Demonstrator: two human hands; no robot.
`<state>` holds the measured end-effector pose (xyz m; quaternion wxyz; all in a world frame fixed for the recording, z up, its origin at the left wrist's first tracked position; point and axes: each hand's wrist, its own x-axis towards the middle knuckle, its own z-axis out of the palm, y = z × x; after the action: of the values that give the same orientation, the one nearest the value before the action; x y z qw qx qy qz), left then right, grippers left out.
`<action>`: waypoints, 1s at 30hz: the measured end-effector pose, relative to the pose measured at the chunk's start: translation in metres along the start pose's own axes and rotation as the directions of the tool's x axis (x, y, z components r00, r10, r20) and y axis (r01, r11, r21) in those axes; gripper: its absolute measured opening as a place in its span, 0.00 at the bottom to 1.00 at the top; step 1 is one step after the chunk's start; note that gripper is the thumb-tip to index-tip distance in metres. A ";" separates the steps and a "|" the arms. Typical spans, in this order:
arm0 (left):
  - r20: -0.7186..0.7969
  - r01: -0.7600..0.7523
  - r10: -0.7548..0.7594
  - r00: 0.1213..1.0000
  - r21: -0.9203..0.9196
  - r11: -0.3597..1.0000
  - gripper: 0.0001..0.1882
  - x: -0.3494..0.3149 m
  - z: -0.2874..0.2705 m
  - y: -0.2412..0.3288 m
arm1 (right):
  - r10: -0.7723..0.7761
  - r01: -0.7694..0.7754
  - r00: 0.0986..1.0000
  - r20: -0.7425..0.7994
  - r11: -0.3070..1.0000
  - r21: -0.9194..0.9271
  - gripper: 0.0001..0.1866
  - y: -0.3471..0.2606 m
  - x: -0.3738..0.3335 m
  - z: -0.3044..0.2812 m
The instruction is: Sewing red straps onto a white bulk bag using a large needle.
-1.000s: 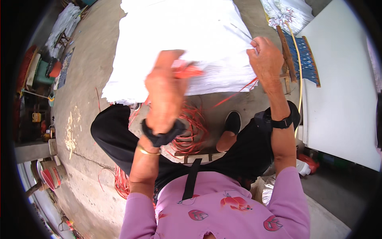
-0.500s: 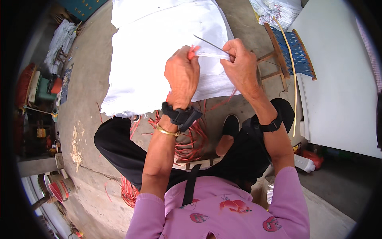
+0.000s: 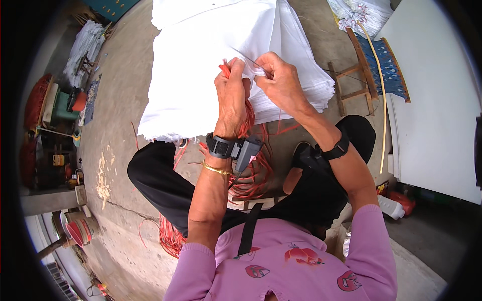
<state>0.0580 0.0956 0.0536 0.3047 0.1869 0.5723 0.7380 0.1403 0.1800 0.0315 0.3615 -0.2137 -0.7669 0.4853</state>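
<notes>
- Cloth stack, white and many-layered.
- Above the stack's near part: left hand, closed around red strips.
- Also above the stack, farther right: right hand, thumb and fingers pinched on a thin dark rod and a white fold.
- Right of the stack: wooden seat with blue webbing.

White cloth sheets: thick flat stack, near edge ragged, layers showing at right side; top piece creased, its edge bunched and pinched. Thin dark rod, needle-like, straight, slanting far-left to near-right above the white, held toward near end. Red strips: narrow bundle, gripped, ends poking up, lengths trailing past near edge.
</notes>
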 end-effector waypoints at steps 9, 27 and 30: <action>-0.135 -0.062 0.066 0.989 0.035 0.997 0.09 -0.004 -0.009 -0.028 | 0.001 -0.004 0.999 0.049 0.999 0.050 0.13 0.005 0.001 -0.024; 0.051 -0.526 0.676 0.735 0.672 0.521 0.08 -0.020 0.008 -0.034 | -0.154 0.188 0.982 0.109 0.812 -0.553 0.22 -0.003 -0.004 -0.041; 0.290 -0.535 0.569 0.770 0.779 0.327 0.19 -0.027 0.014 -0.035 | -0.094 0.121 0.991 0.096 0.935 -0.334 0.28 -0.010 -0.002 -0.036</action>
<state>0.0951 0.0936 0.0264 -0.1002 0.4764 0.7556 0.4382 0.1695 0.1956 0.0490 0.3147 -0.2114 -0.8631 0.3336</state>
